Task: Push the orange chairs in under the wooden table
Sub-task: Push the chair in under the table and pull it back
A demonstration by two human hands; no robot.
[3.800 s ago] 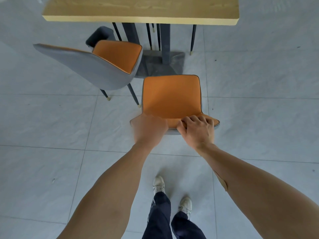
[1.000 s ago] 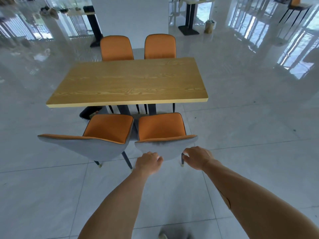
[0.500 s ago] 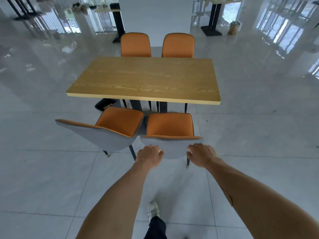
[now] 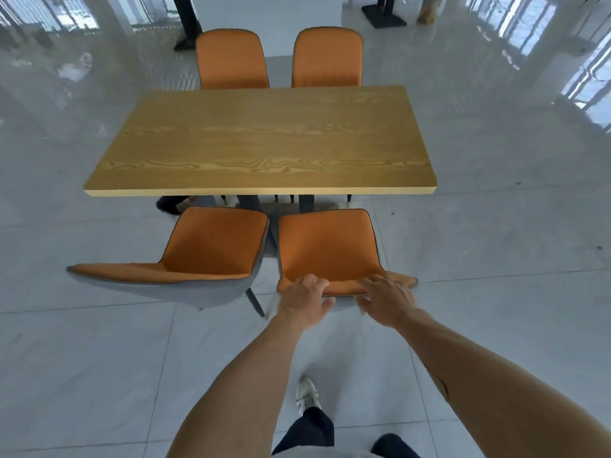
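Observation:
The wooden table [image 4: 264,140] stands in the middle of the view. Two orange chairs are on its near side. The near right chair [image 4: 325,249] faces the table squarely, its seat front just short of the table edge. My left hand [image 4: 304,302] grips the top edge of its backrest, fingers curled over it. My right hand [image 4: 386,299] rests on the same edge further right, fingers spread and fairly straight. The near left chair [image 4: 211,246] sits turned at an angle, its backrest swung out to the left.
Two more orange chairs [image 4: 231,61] [image 4: 327,57] stand tucked in on the table's far side. A dark table base [image 4: 383,18] and a brown bag [image 4: 429,9] lie far behind. Glossy grey tile floor [image 4: 496,259] surrounds everything; my shoe [image 4: 305,395] is below.
The view has come closer and higher over the table and the near right chair. My right hand's fingers have loosened from a curled grip to a spread touch on the backrest.

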